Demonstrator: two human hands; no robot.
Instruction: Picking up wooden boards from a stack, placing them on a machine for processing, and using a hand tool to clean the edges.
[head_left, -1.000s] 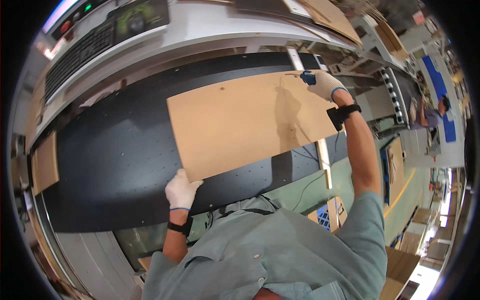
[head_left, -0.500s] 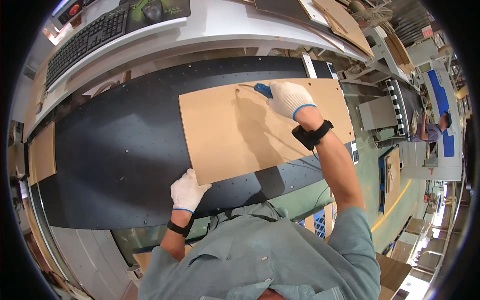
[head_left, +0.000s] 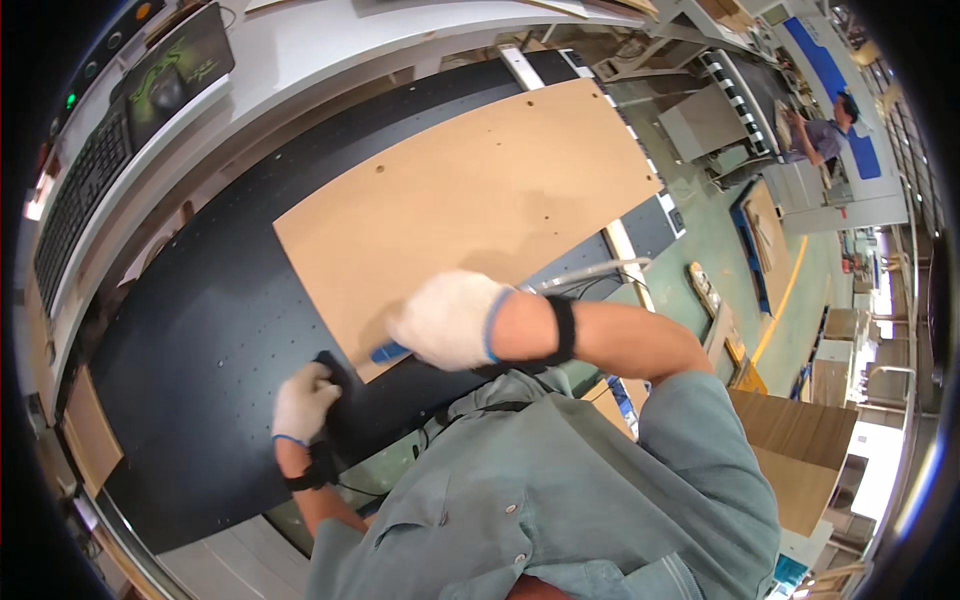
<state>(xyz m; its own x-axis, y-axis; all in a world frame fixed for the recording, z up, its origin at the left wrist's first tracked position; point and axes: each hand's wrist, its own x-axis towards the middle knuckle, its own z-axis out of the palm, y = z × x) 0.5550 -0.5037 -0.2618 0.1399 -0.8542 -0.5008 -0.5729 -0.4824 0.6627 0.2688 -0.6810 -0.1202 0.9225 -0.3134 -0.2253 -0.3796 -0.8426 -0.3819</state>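
A flat light-brown board with several small holes lies on the black table. My right hand, in a white knit glove, is closed around a blue air blow gun. It hovers over the board's near left corner, slightly blurred, and a pale hose runs off to the right behind the wrist. My left hand, gloved too, is just left of that corner, apart from the board. Its fingers are loosely bent with a gap between them, and I see nothing held.
A keyboard and a mouse sit on the white desk at the far left. Another brown panel stands at the table's left end. Rightward, a person works at a machine, near stacked boards.
My right hand has come from the board's far edge to its near left corner with the blow gun. My left hand has let go of the corner. The view has turned.
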